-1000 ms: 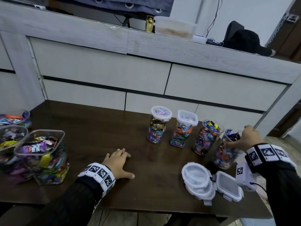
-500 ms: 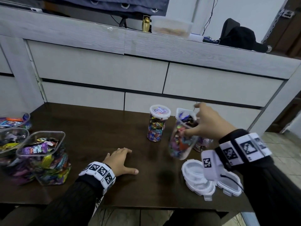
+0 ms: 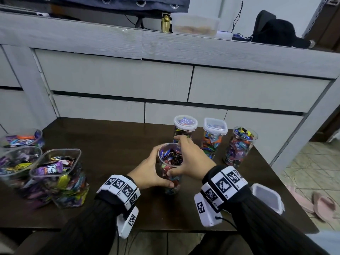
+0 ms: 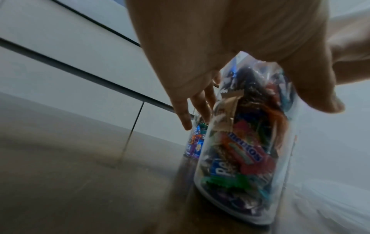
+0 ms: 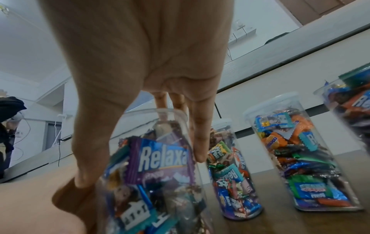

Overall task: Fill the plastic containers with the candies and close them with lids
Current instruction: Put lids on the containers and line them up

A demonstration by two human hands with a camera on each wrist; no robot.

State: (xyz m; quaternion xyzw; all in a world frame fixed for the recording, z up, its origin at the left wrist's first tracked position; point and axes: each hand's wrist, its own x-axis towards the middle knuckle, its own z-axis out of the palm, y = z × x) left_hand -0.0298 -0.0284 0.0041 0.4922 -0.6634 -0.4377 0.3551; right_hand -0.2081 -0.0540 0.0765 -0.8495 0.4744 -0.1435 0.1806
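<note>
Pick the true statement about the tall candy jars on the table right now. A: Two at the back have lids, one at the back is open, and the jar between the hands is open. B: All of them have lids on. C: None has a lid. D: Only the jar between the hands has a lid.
A: the round-lidded jar and square-lidded jar are closed, the far-right jar is open, and so is the held jar between the left hand and right hand.

Held jar [image 5: 152, 182]: we read "Relaxa" on a purple wrapper.
Same jar, left wrist view: we make out "mentos" on an orange roll [image 4: 245, 149], blurred, so probably.
Round lidded jar [image 3: 185, 124]: "Relaxa" under the lid.
Open jar at right [image 3: 239, 146]: "Relaxa" again.
Left tub [image 3: 60, 173]: we see "Fruit Plus".
</note>
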